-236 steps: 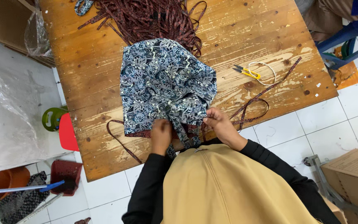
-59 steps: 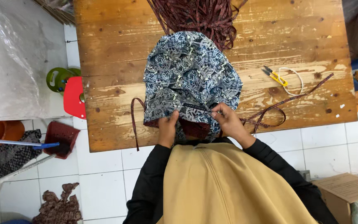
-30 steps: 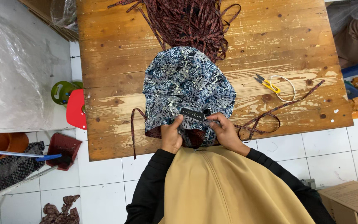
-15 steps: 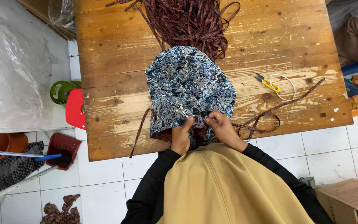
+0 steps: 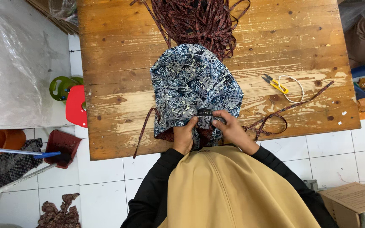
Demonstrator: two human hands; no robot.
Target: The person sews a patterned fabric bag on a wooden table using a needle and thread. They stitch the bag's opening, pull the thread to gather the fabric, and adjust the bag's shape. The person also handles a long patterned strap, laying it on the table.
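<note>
Mustard-yellow cloth [image 5: 233,190] and black sleeves [image 5: 153,198] fill the near edge of the head view as a person bends over a worn wooden table [image 5: 106,63]. Both hands meet at the table's near edge. The left hand [image 5: 184,136] pinches the hem of a blue-and-white patterned garment [image 5: 193,80] between thumb and fingers, apparently to keep the cloth flat and taut. The right hand [image 5: 232,128], touching it, has its fingertips closed narrowly on a small black label [image 5: 205,112] and presses it against the fabric, seemingly to hold it square at the opening. The garment lies spread away from the person, its dark red lining [image 5: 167,136] showing at the near hem. A dark red strap [image 5: 144,128] trails off its left side over the table edge, and another strap [image 5: 284,112] loops out to the right. Beyond that loop, well apart from the hands, yellow-handled snips [image 5: 275,83] rest beside a thin white cord [image 5: 294,86], within reach of the right arm. At the far edge, a heap of dark red cords [image 5: 199,19] touches the top of the garment. Left of the table, a red stool [image 5: 76,105] stands on white floor tiles [image 5: 347,147]; a cardboard box [image 5: 351,198] sits at lower right.
</note>
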